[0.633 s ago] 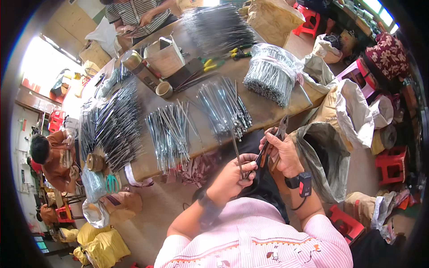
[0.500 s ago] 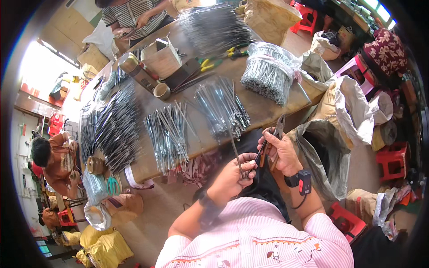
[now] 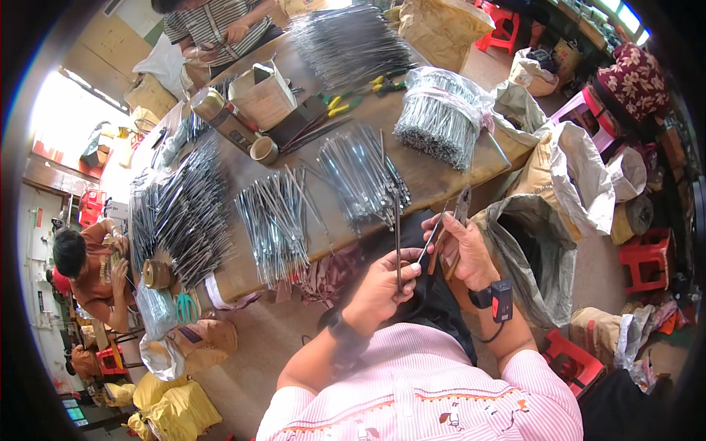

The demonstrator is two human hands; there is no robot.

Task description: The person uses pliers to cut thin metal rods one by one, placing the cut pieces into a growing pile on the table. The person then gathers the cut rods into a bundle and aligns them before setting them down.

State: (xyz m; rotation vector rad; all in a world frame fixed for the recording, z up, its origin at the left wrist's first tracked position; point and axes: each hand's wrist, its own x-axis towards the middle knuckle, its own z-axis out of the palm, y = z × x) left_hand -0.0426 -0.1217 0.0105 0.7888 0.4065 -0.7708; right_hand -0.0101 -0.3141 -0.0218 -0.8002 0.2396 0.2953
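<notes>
My left hand (image 3: 379, 290) is closed around a few thin dark metal strips (image 3: 398, 231) that stand up above the fist. In my right hand (image 3: 471, 253) is a pair of pliers (image 3: 462, 204), its jaws pointing up and its brown handles hanging below the fingers. A single thin strip (image 3: 432, 237) slants between both hands, its upper end at my right fingertips and its lower end by my left thumb. On the table edge just beyond lie two fanned piles of shiny metal strips, the nearer pile (image 3: 360, 176) and the left pile (image 3: 272, 224).
The wooden table (image 3: 323, 261) also bears a plastic-wrapped strip bundle (image 3: 441, 117), dark strips (image 3: 191, 213), a cardboard box (image 3: 262, 95), a tape roll (image 3: 264, 150) and yellow-handled pliers (image 3: 338, 104). An open sack (image 3: 533, 257) stands at my right. Two people work across and left.
The strips in my left hand have swung more upright. The single strip between my hands now shows clearly, and the hands are slightly farther apart. The person at left has raised a hand.
</notes>
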